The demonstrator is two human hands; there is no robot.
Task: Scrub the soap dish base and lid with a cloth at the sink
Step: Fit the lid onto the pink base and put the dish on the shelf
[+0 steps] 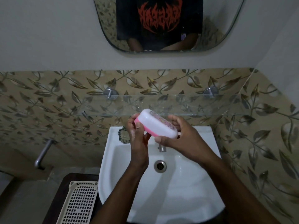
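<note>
Both hands clasp the closed soap dish (157,125) over the sink (111,159), left hand (137,136) curled round the pink base (150,133), right hand (179,136) pinching the white lid (155,121): best, I'd say, to hold the base firm, prise the lid up, then fetch the cloth (123,135) just behind the left grip.

Place: bathroom of a household sort, washing corner.
Evidence: white ceramic sink (194,199) fixed to the far wall, with a round metal drain (160,166) and a small tap (162,148). Rounded mirror (226,21) above. Glass shelf (194,104) on metal pegs between mirror and sink. Band of leaf-patterned wall tiles (48,97) behind. Second metal tap (43,153) low on the left. Perforated plastic basket (79,204) near left.
</note>
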